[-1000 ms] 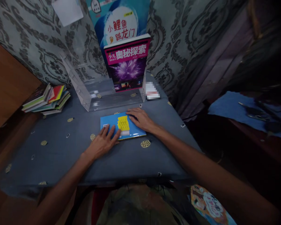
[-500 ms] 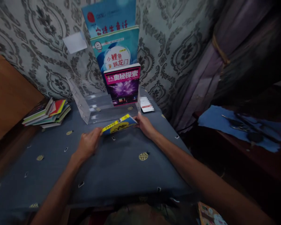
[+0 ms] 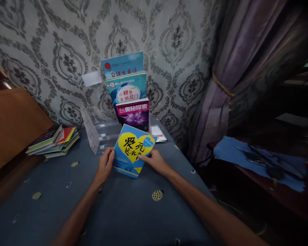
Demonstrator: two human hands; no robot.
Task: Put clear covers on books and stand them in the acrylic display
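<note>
Both hands hold a blue book (image 3: 131,150) with a yellow heart on its cover, raised and tilted above the table. My left hand (image 3: 105,164) grips its left edge. My right hand (image 3: 154,160) pinches its lower right side. Just behind it stands a clear acrylic display rack (image 3: 99,131) holding three upright books: a purple and pink one (image 3: 133,113) in front, a light blue one (image 3: 126,90) behind it, and another blue one (image 3: 122,67) at the back.
A blue-grey patterned cloth (image 3: 123,208) covers the table. A stack of thin books (image 3: 54,138) lies at the left by a wooden board (image 3: 12,123). A patterned wall is behind, a purple curtain (image 3: 220,85) at right, and a blue cloth with tools (image 3: 259,159) beyond it.
The blue book lay flat on the table under both hands; it was lifted at its edge, then turned up to show its yellow-heart cover. The view tilted upward.
</note>
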